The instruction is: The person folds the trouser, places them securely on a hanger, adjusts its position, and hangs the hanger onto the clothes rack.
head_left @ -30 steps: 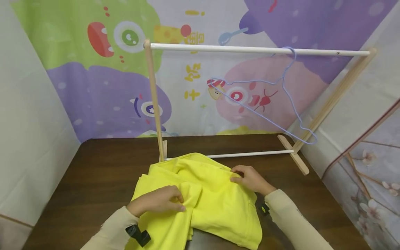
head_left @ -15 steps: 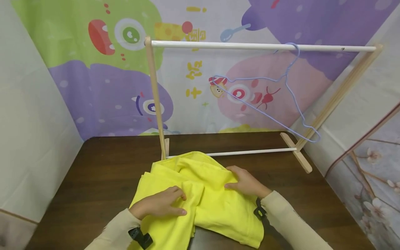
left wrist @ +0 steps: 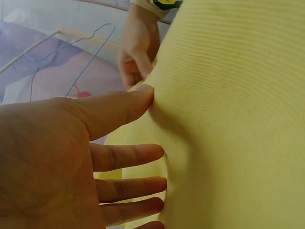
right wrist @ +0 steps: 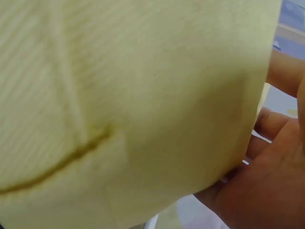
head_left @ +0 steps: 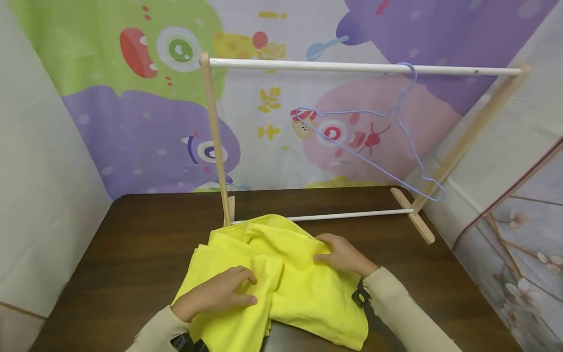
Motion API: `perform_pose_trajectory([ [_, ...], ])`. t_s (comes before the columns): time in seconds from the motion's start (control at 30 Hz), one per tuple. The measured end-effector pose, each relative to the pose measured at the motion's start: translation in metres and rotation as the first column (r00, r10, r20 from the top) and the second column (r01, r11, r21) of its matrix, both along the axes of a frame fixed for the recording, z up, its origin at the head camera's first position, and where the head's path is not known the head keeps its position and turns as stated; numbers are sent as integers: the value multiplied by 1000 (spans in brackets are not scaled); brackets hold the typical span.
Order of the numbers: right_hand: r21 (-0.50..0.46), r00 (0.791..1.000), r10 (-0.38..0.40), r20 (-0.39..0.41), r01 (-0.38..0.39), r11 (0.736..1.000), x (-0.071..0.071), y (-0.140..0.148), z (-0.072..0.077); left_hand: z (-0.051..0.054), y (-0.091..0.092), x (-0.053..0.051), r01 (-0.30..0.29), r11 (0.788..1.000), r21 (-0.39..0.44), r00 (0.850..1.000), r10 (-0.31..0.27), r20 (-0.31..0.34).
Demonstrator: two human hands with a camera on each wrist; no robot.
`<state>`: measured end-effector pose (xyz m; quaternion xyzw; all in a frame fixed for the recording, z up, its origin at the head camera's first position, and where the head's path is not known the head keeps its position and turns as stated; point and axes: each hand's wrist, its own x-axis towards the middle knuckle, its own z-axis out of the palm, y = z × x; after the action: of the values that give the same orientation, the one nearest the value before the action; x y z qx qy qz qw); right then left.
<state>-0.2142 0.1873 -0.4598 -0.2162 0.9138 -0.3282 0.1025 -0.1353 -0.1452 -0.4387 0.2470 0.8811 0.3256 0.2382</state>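
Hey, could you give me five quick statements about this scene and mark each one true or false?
1. The blue hanger hangs from the white top bar. True.
2. The left hand and right hand are at the yellow cloth. True.
3. The cloth is draped over the hanger. False: the hanger is bare.
4. The cloth lies on a white surface. False: the tabletop is dark brown.
5. The backdrop shows cartoon characters. True.

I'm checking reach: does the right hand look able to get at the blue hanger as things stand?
Probably yes: the right hand is at the yellow cloth, and nothing visible stands between it and the blue hanger on the white rail.
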Motion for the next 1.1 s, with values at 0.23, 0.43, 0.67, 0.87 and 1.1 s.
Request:
perform_pose_trajectory([
  [0.23, 26, 999, -29, 31, 28, 999, -1, 13, 0, 5, -11, -2, -55, 998, 32, 998, 56, -27],
  [0.43, -4, 996, -9, 87, 10, 1000, -5, 18, 5, 6, -27, -9, -140, 989, 38, 989, 141, -32],
  [0.67, 55, 998, 5, 57, -8, 998, -5, 18, 4, 2, -51, -18, -280, 960, 7, 942, 276, -192],
  [0.87, 78, 1000, 5, 7, -6, 997, -2, 17, 3, -3, -66, -28, -387, 920, -66, 891, 355, -283],
  [1.1, 100, 997, -47, -68, 53, 994, -1, 15, 2, -15, -72, -38, -363, 925, -108, 902, 320, -288],
])
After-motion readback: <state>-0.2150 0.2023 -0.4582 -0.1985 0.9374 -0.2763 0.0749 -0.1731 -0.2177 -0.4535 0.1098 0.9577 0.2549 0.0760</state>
